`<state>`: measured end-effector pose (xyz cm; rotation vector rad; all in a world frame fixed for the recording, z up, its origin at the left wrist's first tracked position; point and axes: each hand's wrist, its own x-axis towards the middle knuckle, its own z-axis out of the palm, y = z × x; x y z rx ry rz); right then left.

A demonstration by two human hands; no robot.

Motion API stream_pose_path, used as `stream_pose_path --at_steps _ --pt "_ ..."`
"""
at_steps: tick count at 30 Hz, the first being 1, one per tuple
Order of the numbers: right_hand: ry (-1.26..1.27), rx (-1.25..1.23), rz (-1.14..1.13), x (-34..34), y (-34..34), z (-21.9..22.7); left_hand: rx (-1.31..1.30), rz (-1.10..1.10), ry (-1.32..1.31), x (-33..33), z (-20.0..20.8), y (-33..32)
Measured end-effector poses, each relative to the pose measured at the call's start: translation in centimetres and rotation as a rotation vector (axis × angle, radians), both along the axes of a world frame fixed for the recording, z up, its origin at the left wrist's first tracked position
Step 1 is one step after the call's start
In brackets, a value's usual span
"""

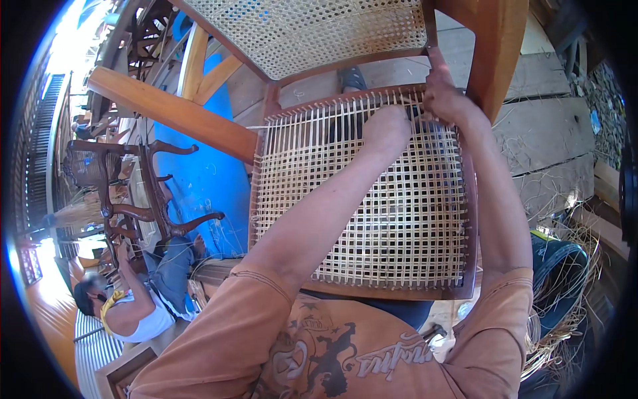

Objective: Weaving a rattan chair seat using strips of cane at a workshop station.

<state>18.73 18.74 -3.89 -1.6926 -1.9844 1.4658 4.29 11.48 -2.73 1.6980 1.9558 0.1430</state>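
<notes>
A wooden armchair with a half-open cane seat [372,226] fills the middle, its pale strands crossing in a square grid. Toward the back rail, the weave is looser, mostly lengthwise strands. My left hand [389,123] is bent down at the rear of the seat, right of its middle; its fingers are hidden. At the back right corner, my right hand [446,100] has its fingers curled in by the rail and the strand ends. Whatever it pinches there is too small to make out. Beyond the seat rises the chair's finely caned backrest [319,36].
Wooden armrests [179,120] flank the seat. A blue drum [209,193] lies at the left. Farther left, a person [136,309] sits by a dark carved chair [143,193]. Loose cane strands [565,346] spill around a dark tub [558,279] at the right.
</notes>
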Motion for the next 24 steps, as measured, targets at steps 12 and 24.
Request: stream_pose_path --at_steps 12,24 --pt "-0.174 0.139 0.129 0.2 -0.4 -1.1 -0.351 0.038 -0.020 0.3 -1.7 2.3" --pt "-0.423 0.254 0.335 -0.5 -0.4 -2.0 -0.205 0.171 -0.207 0.5 -2.3 0.1"
